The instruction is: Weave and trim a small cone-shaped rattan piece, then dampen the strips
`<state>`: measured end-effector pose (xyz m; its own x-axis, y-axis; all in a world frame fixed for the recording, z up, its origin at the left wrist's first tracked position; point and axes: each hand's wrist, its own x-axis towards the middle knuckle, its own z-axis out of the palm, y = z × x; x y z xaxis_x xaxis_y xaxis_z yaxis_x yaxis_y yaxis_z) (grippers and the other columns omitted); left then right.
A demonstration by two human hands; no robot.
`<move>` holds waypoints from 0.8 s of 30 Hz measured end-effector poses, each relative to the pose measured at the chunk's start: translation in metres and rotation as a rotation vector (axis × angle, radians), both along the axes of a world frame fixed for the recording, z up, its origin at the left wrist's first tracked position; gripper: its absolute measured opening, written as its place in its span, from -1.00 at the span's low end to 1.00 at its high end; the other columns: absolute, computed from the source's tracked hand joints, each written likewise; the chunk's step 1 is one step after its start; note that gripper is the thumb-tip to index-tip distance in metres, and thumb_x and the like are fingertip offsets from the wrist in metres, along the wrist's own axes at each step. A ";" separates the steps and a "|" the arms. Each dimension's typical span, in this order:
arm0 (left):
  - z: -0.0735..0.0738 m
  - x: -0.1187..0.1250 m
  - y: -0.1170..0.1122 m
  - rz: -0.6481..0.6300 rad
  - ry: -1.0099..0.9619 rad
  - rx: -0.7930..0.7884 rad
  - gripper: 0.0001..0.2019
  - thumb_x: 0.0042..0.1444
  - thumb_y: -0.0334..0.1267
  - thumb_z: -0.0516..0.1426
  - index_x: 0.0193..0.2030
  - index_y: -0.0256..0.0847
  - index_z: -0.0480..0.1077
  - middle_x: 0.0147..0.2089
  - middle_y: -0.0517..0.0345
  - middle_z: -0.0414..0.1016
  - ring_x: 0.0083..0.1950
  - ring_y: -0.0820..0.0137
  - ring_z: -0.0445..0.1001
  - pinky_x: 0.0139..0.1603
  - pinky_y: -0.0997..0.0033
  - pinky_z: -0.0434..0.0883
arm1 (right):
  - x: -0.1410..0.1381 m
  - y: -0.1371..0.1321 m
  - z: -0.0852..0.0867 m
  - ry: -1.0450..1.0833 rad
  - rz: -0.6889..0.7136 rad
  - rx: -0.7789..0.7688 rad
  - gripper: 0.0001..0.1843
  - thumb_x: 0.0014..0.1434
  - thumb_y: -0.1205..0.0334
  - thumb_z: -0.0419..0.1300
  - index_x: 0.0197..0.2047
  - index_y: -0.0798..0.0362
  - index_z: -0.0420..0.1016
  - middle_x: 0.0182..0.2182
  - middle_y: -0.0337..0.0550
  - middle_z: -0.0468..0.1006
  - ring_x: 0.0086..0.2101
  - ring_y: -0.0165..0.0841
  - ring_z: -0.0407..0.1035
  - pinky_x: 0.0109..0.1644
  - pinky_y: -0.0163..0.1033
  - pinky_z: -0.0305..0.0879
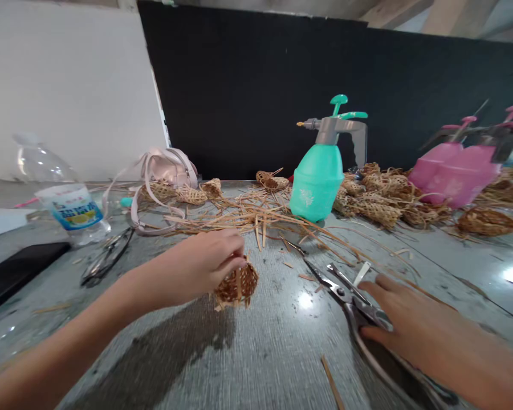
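Two hands over a weathered grey surface (282, 353). Left hand (199, 265) first: what kind of grip?

Narrow, with fingertips (235, 250) pinching a small woven rattan piece (236, 286) from above, low over the surface, near the middle of the view.

And the right hand (427, 336)?

Wide, fingers spread across a pair of long steel shears (346, 293) lying on the surface. Closed around the shears or merely resting on them: impossible to tell.

Anything just beyond the hands?

Loose rattan strips (248, 219) in a tangled spread, a few stray cut bits nearby, and more woven pieces (380, 199) heaped farther right.

Further back?

A teal pressure sprayer (318, 182) among the strips, pink sprayers (453, 173) to its right, and a pale pink bag (166, 171) with a long strap at the left.

Over by the left edge?

A clear plastic bottle (64, 199) with a blue-and-yellow label, a black phone or tablet (19, 273), and, beside the bottle, a dark wiry object (106, 256) too blurred to name.
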<state>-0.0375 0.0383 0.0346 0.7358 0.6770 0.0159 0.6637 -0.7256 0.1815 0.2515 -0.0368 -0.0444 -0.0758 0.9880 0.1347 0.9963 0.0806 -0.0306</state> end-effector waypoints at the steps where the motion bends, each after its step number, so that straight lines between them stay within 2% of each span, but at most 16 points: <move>1: 0.001 -0.001 0.002 0.001 -0.012 -0.020 -0.76 0.27 -0.29 -0.09 -0.43 -0.22 0.21 -0.36 0.18 0.29 -0.33 0.39 0.28 -0.33 0.40 0.21 | -0.007 0.004 0.009 0.006 0.033 -0.019 -0.75 -0.15 0.37 0.26 -0.30 0.08 0.50 -0.30 0.00 0.52 -0.37 -0.08 0.46 -0.38 -0.09 0.35; 2: 0.001 -0.002 0.003 0.004 -0.024 -0.033 -0.76 0.27 -0.28 -0.09 -0.43 -0.22 0.22 -0.36 0.19 0.29 -0.33 0.38 0.28 -0.32 0.39 0.21 | -0.017 0.007 0.018 0.023 0.067 -0.029 -0.76 -0.11 0.37 0.25 -0.28 0.05 0.50 -0.30 -0.04 0.52 -0.38 -0.13 0.45 -0.37 -0.12 0.33; 4: 0.002 -0.004 0.005 0.006 -0.043 -0.053 -0.76 0.27 -0.26 -0.09 -0.42 -0.22 0.23 -0.36 0.19 0.30 -0.33 0.38 0.28 -0.31 0.38 0.20 | -0.046 0.011 0.037 0.110 0.207 -0.040 -0.84 0.14 0.30 0.10 -0.28 -0.10 0.49 -0.35 -0.27 0.51 -0.38 -0.38 0.41 -0.31 -0.29 0.30; 6: 0.002 -0.004 0.005 -0.004 -0.049 -0.062 -0.76 0.26 -0.25 -0.08 -0.42 -0.22 0.24 -0.35 0.19 0.31 -0.30 0.37 0.29 -0.29 0.37 0.19 | -0.082 0.014 0.049 0.240 0.368 -0.024 -0.74 0.20 0.32 0.03 -0.43 -0.07 0.49 -0.52 -0.31 0.49 -0.53 -0.46 0.32 -0.49 -0.37 0.16; 7: 0.002 -0.004 0.005 -0.011 -0.046 -0.063 -0.76 0.26 -0.24 -0.08 -0.42 -0.22 0.24 -0.34 0.18 0.31 -0.29 0.37 0.29 -0.28 0.37 0.19 | -0.099 0.016 0.052 0.228 0.384 0.010 -0.72 0.19 0.32 0.05 -0.50 -0.05 0.48 -0.60 -0.32 0.45 -0.61 -0.47 0.25 -0.57 -0.35 0.06; 10: 0.003 -0.002 0.002 0.002 -0.022 -0.069 -0.75 0.26 -0.26 -0.09 -0.43 -0.22 0.23 -0.34 0.17 0.32 -0.29 0.36 0.30 -0.28 0.36 0.19 | -0.140 0.026 0.047 0.212 0.335 0.084 -0.72 0.14 0.33 0.11 -0.58 0.02 0.46 -0.71 -0.25 0.39 -0.69 -0.44 0.16 -0.63 -0.28 -0.18; 13: 0.003 -0.002 -0.001 0.018 -0.005 -0.061 -0.75 0.25 -0.28 -0.09 -0.44 -0.23 0.22 -0.35 0.16 0.32 -0.31 0.37 0.30 -0.29 0.36 0.19 | -0.157 0.035 0.033 0.230 0.313 0.123 -0.73 0.06 0.41 0.15 -0.64 0.04 0.42 -0.74 -0.24 0.36 -0.71 -0.45 0.16 -0.65 -0.29 -0.22; 16: 0.004 -0.004 0.000 0.003 -0.026 -0.035 -0.71 0.26 -0.24 -0.10 -0.46 -0.24 0.26 -0.38 0.18 0.33 -0.32 0.38 0.30 -0.29 0.38 0.19 | -0.151 0.033 0.026 0.290 0.320 0.172 -0.79 0.10 0.37 0.09 -0.53 0.03 0.43 -0.70 -0.29 0.39 -0.70 -0.47 0.18 -0.65 -0.32 -0.14; 20: 0.006 -0.011 0.008 0.009 -0.114 -0.123 -0.64 0.24 -0.08 -0.07 -0.42 -0.24 0.38 -0.41 0.21 0.38 -0.36 0.42 0.32 -0.32 0.45 0.20 | -0.107 0.024 0.023 0.340 0.344 0.280 -0.71 0.22 0.19 -0.09 -0.44 0.00 0.36 -0.71 -0.35 0.33 -0.71 -0.49 0.16 -0.63 -0.35 -0.01; 22: 0.005 -0.014 0.013 0.044 -0.163 -0.149 -0.65 0.22 -0.07 -0.03 -0.40 -0.24 0.42 -0.43 0.20 0.40 -0.39 0.44 0.33 -0.36 0.46 0.19 | -0.077 0.027 0.016 0.302 0.280 0.357 -0.64 0.25 0.07 -0.12 -0.39 0.01 0.39 -0.69 -0.28 0.35 -0.70 -0.41 0.22 -0.61 -0.31 0.04; 24: 0.003 -0.015 0.018 0.080 -0.215 -0.135 -0.71 0.18 -0.13 0.02 -0.41 -0.27 0.43 -0.46 0.21 0.41 -0.42 0.45 0.33 -0.38 0.47 0.19 | -0.054 0.036 0.006 0.250 0.201 0.407 -0.64 0.23 0.09 -0.11 -0.29 0.07 0.44 -0.59 -0.10 0.43 -0.61 -0.25 0.32 -0.58 -0.23 0.11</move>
